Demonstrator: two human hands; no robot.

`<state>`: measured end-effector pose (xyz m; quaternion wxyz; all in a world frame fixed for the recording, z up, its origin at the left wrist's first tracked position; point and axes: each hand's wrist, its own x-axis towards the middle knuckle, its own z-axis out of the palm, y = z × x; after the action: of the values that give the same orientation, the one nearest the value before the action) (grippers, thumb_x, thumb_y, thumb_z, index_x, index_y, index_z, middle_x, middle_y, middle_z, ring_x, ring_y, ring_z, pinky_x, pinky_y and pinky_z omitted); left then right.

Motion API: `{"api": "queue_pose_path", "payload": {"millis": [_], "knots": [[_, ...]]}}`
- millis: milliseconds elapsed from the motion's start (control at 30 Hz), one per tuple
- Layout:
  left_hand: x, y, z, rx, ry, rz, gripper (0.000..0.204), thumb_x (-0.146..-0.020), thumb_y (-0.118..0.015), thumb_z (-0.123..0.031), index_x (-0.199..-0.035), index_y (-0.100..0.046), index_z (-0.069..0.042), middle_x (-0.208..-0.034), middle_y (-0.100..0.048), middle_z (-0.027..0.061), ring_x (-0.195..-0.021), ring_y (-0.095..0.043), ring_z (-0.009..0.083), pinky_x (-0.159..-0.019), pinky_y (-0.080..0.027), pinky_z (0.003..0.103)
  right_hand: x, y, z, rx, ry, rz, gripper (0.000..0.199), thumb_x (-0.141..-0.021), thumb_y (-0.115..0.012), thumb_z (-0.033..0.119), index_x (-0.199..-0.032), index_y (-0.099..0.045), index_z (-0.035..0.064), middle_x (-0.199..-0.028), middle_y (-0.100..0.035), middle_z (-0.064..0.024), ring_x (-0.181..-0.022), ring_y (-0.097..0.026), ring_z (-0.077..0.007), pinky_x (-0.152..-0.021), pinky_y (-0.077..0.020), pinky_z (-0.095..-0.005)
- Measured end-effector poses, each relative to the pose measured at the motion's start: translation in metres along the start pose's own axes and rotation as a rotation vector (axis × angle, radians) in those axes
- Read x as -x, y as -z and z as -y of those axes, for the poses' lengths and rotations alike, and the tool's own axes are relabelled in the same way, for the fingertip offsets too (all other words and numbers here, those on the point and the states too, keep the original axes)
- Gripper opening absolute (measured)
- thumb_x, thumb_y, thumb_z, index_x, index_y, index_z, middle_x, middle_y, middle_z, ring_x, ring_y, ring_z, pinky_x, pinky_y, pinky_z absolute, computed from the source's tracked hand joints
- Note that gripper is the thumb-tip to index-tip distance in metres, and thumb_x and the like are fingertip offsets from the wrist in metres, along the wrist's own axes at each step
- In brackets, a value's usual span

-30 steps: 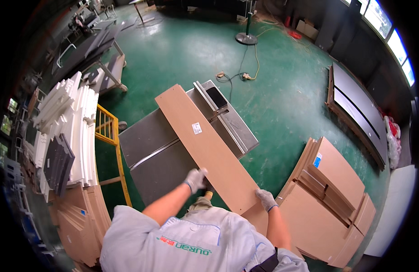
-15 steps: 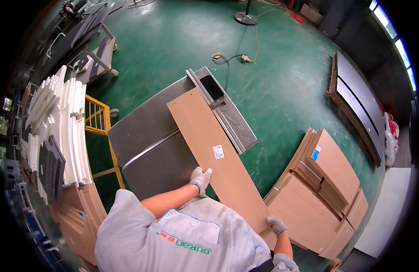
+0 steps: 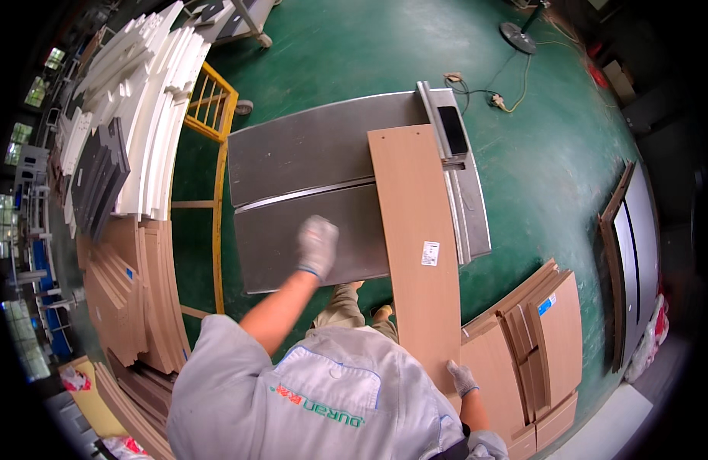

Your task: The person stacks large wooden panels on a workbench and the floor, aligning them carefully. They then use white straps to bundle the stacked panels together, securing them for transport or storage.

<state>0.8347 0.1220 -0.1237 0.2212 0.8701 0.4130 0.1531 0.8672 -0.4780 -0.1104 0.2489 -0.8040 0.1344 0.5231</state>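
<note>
A long light-brown wooden board (image 3: 415,192) with a small white label lies across the right part of a grey metal-topped table (image 3: 308,161), its near end reaching past the table's edge toward me. My right hand (image 3: 463,378), in a pale work glove, is closed on the board's near right edge; some fingers are hidden. My gloved left hand (image 3: 318,244) is off the board, over the table's near section. Motion blur smears its fingers. Along the table's right side runs a metal rail (image 3: 455,218), with a black flat device (image 3: 451,130) at its far end.
Stacked brown boards (image 3: 557,337) stand to my right. On the left, white panels (image 3: 151,115), dark panels (image 3: 101,172) and brown boards (image 3: 158,291) sit by a yellow metal frame (image 3: 217,222). Cables (image 3: 515,103) run over the green floor beyond the table. Dark panels (image 3: 637,253) lean far right.
My left hand has let go of the board's left edge and moved left over the table. My right hand stays on the board. The view has turned, shifting the scene.
</note>
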Motion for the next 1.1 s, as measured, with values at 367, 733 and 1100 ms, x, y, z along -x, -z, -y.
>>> {"api": "queue_pose_path", "payload": {"millis": [367,733,1100], "knots": [[-0.122,0.096,0.39,1.579,0.852,-0.335,0.024,-0.103,-0.058,-0.029,-0.098,-0.064,-0.007,-0.09,-0.068,0.009,-0.085,-0.065,0.0249,-0.078,-0.054,0.04,-0.004,0.014,-0.019,0.052,-0.063,0.01,0.066,-0.091,-0.075,0.058,-0.105,-0.073,-0.0069,-0.088,-0.07,-0.0104,-0.078,-0.06,-0.0212,-0.072,-0.05,-0.0424],[-0.153,-0.042,-0.149,-0.014,-0.625,-0.255,0.031,-0.094,-0.06,-0.013,-0.124,-0.066,-0.012,-0.113,-0.066,0.0129,-0.104,-0.065,0.0348,-0.085,-0.055,0.047,-0.014,0.012,-0.027,-0.181,-0.067,0.03,0.063,-0.087,-0.081,0.056,-0.112,-0.077,-0.0016,-0.102,-0.075,-0.0077,-0.093,-0.066,-0.0211,-0.085,-0.0531,-0.0394],[-0.117,-0.099,-0.153,-0.02,-0.66,-0.003,0.03,-0.095,-0.067,-0.024,-0.124,-0.065,-0.014,-0.117,-0.062,0.0109,-0.108,-0.061,0.0341,-0.09,-0.052,0.048,0.0,0.035,0.371,0.284,1.002,-0.67,0.06,-0.084,-0.076,0.033,-0.135,-0.06,0.0049,-0.14,-0.056,-0.0181,-0.13,-0.053,-0.0355,-0.111,-0.0394,-0.0512]]}}
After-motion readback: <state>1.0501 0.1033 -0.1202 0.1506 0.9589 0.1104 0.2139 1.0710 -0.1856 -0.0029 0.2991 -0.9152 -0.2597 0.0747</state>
